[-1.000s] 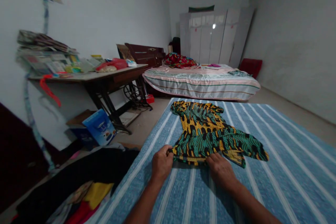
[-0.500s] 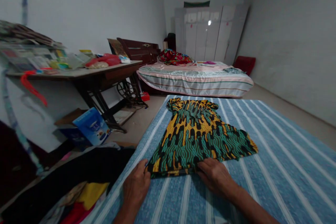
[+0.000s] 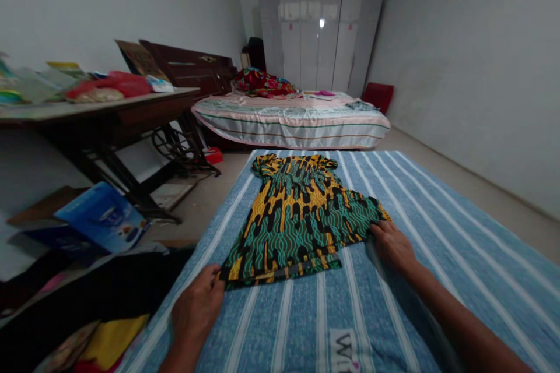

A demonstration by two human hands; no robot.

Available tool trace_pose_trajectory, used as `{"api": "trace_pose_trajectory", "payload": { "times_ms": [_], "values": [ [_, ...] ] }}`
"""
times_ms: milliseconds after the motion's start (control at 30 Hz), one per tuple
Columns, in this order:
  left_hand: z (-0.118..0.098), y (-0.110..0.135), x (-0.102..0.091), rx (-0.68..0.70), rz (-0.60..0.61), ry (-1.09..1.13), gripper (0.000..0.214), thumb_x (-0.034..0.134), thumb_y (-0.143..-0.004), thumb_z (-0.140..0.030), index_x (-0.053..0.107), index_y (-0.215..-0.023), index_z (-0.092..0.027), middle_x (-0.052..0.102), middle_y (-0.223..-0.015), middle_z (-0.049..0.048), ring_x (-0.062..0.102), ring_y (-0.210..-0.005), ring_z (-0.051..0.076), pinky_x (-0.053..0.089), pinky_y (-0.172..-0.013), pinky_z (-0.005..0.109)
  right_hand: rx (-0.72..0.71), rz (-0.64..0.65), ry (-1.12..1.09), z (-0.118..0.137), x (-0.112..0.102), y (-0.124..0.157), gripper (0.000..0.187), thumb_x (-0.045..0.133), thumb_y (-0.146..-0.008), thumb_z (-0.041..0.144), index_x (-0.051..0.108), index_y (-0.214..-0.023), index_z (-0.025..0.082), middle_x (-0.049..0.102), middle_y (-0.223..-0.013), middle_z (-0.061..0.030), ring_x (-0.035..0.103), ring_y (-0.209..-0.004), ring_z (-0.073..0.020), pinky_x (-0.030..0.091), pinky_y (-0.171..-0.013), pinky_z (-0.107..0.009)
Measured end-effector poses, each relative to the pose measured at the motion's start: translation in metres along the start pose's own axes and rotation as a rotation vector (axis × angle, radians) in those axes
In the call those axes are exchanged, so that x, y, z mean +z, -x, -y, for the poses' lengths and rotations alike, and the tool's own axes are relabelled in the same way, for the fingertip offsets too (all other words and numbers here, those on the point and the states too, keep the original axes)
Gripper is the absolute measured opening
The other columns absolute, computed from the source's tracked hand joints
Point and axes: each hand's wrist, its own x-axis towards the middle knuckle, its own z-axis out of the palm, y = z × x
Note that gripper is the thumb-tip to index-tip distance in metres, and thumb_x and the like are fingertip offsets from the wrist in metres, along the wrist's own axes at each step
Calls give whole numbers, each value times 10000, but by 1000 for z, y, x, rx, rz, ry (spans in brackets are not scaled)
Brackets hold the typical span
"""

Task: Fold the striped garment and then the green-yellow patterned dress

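Observation:
A short-sleeved dress (image 3: 289, 215) with a green, yellow and black pattern lies spread on a blue striped bed cover (image 3: 271, 326), its sleeves at the far end. At the near left corner of its hem, my left hand (image 3: 199, 306) is closed on the cloth. My right hand (image 3: 394, 245) has its fingers closed at the hem's right corner, thumb and fingertips partly hidden. Between the two hands the hem lies uneven, with a fold of the lower layer showing.
Left of the bed, dark clothes with a yellow cloth (image 3: 116, 341) are heaped beside a blue box (image 3: 102, 215). A sewing-machine table (image 3: 153, 102) bearing bags stands by the left wall. Beyond are a second bed (image 3: 289, 122) and a white wardrobe (image 3: 306, 41).
My right hand has moved from the middle of the hem out to its right corner. My left hand stays at the left corner. The camera has turned a little to the right.

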Motion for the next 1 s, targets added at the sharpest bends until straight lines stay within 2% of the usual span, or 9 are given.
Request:
{"api": "trace_pose_trajectory", "payload": {
  "times_ms": [133, 300, 467, 567, 700, 767, 867, 1000],
  "values": [
    [-2, -2, -4, 4, 25, -39, 266, 426, -798, -273, 613, -986, -255, 731, -913, 10, 674, -839, 220, 433, -647, 255, -15, 80, -115, -1, -5, -8, 285, 374, -866, 95, 654, -869, 145, 593, -939, -102, 526, -933, -206, 365, -811, -272],
    [3, -9, -8, 36, 131, 15, 198, 426, -786, -315, 596, -864, -251, 724, -793, -1, 675, -783, 205, 419, -607, 237, 12, 76, -254, -2, -13, -22, 246, 419, -838, 146, 663, -856, 181, 636, -898, -53, 570, -856, -169, 377, -724, -232],
    [9, -11, -6, 40, 126, 121, 227, 444, -724, -357, 607, -839, -249, 721, -789, 6, 678, -820, 207, 438, -642, 226, 65, 12, -445, -12, -26, -32, 256, 426, -813, 212, 676, -862, 187, 673, -793, -23, 609, -760, -163, 404, -666, -228],
    [9, -11, -8, 48, 124, 175, 234, 437, -700, -375, 615, -795, -256, 705, -737, -11, 671, -774, 201, 431, -632, 226, 78, -38, -559, -18, -35, -37, 315, 379, -834, 265, 663, -888, 141, 673, -749, -29, 614, -679, -155, 439, -609, -224],
    [6, -17, -12, -18, 169, 236, 268, 459, -634, -417, 624, -745, -237, 669, -657, -11, 639, -698, 207, 416, -599, 244, 89, -103, -613, -20, -51, -58, 349, 360, -830, 289, 656, -902, 118, 653, -675, -28, 596, -585, -149, 438, -514, -221],
    [3, -21, -13, -55, 216, 270, 274, 468, -587, -434, 607, -694, -224, 624, -578, -13, 605, -622, 201, 399, -561, 251, 85, -134, -594, -19, -60, -78, 321, 401, -810, 284, 668, -905, 134, 653, -674, -21, 595, -594, -147, 433, -523, -219],
    [-4, -25, -16, -80, 286, 281, 256, 471, -542, -465, 545, -581, -223, 528, -460, -29, 523, -504, 180, 348, -502, 258, 85, -177, -512, -13, -68, -113, 275, 454, -783, 235, 681, -916, 160, 665, -735, -24, 602, -677, -160, 439, -621, -239],
    [-12, -26, -19, -82, 321, 260, 281, 497, -528, -507, 492, -508, -227, 502, -415, -38, 493, -466, 171, 320, -492, 257, 74, -201, -363, 5, -60, -139, 325, 433, -812, 156, 637, -1064, 152, 648, -986, -97, 576, -924, -216, 415, -779, -290]
  ]
}}
